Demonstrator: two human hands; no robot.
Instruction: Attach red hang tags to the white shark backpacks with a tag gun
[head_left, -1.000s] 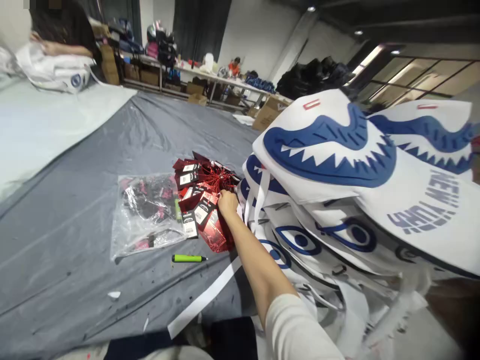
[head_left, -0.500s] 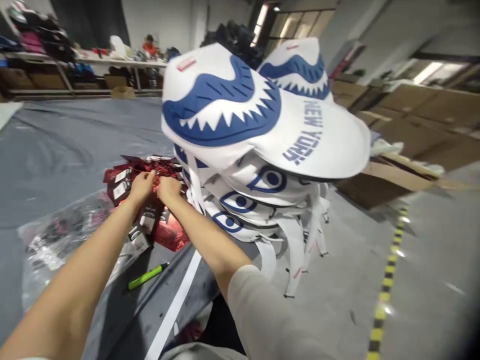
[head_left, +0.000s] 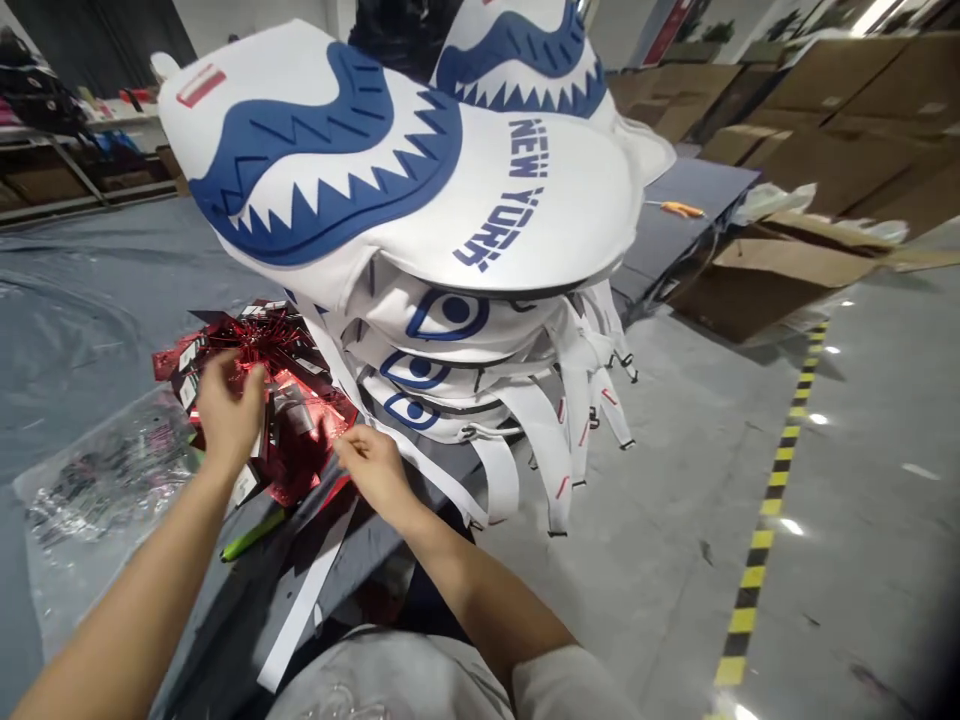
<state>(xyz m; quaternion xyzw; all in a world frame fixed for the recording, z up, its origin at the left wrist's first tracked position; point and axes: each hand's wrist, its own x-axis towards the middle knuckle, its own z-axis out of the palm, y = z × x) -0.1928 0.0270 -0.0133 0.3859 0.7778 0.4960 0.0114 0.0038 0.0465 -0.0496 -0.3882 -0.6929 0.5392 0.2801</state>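
On the grey worktop [head_left: 90, 290] | left hand [head_left: 225, 410] fingers clasp red hang tags [head_left: 296, 385] | right hand [head_left: 371, 465] pinches one tag's edge | advice: steady bundle, peel a single tag, avoid tangling strings

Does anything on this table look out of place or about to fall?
The stack of white shark-print bags juts past the table edge, straps dangling. The red tags under both hands lie in a loose, fanned heap.
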